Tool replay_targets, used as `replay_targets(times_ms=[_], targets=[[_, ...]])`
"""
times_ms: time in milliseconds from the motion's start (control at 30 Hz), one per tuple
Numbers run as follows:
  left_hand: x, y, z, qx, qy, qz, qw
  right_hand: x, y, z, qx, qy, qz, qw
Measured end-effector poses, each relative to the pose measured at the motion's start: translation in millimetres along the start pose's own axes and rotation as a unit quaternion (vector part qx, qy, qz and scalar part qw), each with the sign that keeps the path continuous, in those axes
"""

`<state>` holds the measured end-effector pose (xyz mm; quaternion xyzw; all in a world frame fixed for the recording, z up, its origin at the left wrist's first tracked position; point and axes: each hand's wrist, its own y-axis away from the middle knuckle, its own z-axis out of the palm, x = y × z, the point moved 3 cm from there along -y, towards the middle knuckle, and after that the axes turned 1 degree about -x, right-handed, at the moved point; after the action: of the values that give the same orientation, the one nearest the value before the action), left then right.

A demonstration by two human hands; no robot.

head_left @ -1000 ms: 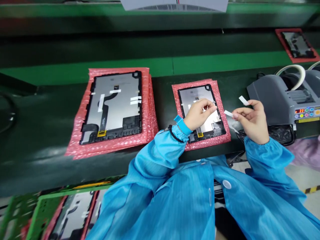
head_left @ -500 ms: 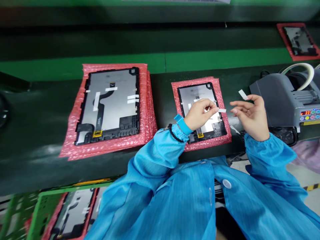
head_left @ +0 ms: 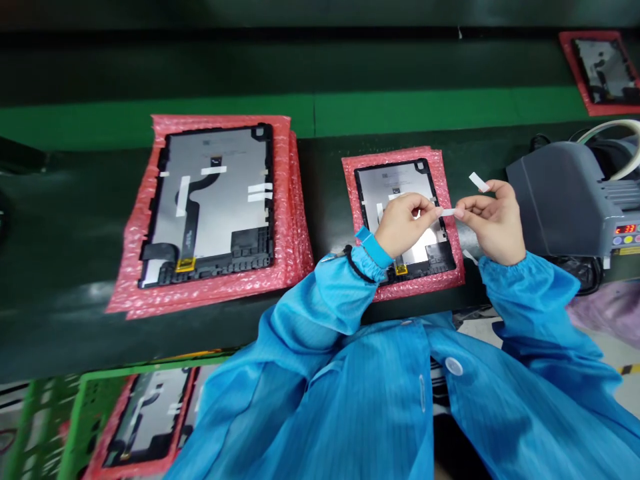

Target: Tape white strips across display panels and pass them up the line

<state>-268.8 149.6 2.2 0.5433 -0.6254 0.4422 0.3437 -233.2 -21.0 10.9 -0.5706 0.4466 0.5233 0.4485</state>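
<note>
**Two Hands Pinching a White Tape Strip Above a Display Panel**

The person's left hand (head_left: 400,225) and right hand (head_left: 493,223) are meeting in the air above the lower right part of a display panel (head_left: 385,193), with a white tape strip (head_left: 449,212) stretching between them. The left fingers (head_left: 425,208) are pressing together on one end of the strip, and the right fingers (head_left: 465,212) are pinching the other end. A second tape strip (head_left: 477,181) is clinging by one end to the right hand's upper fingers, sticking out at a slant.

The panel is lying back-side up on a pink bubble wrap bag (head_left: 395,157), directly under the left hand. A larger display panel (head_left: 210,200) is resting on a stack of pink bubble wrap bags (head_left: 135,300) to the left, with white tape strips already on its back. Just right of the right hand, a gray tape dispenser (head_left: 555,200) is showing red digits, with a white tape roll (head_left: 615,137) feeding in behind it. All of this is sitting on a dark green surface (head_left: 60,220). A blue smock (head_left: 380,400) is covering both arms, and a blue wrist strap (head_left: 375,247) is circling the left wrist. Below the surface's edge, another panel (head_left: 145,417) is sitting in a green rack (head_left: 50,427).
</note>
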Motion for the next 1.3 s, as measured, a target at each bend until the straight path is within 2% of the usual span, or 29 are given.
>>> replay_targets(times_ms=[167, 333, 500, 900, 1300], targets=[[-10, -5, 11.7, 0.03, -0.128, -0.039, 0.991, 31, -13, -4, -0.004, 0.025, 0.033, 0.999], [-6, -4, 13.7, -0.004, -0.218, -0.108, 0.97, 48, -16, -3, -0.021, 0.069, 0.045, 0.996], [-1, -3, 13.2, -0.032, -0.242, -0.141, 0.96, 50, -17, -2, -0.044, 0.094, 0.056, 0.993], [-3, -3, 15.4, -0.045, -0.243, -0.144, 0.958, 49, -22, -2, -0.061, 0.116, 0.105, 0.986], [-2, -7, 19.5, -0.054, -0.28, -0.153, 0.946, 44, -32, -3, -0.063, 0.23, 0.126, 0.963]])
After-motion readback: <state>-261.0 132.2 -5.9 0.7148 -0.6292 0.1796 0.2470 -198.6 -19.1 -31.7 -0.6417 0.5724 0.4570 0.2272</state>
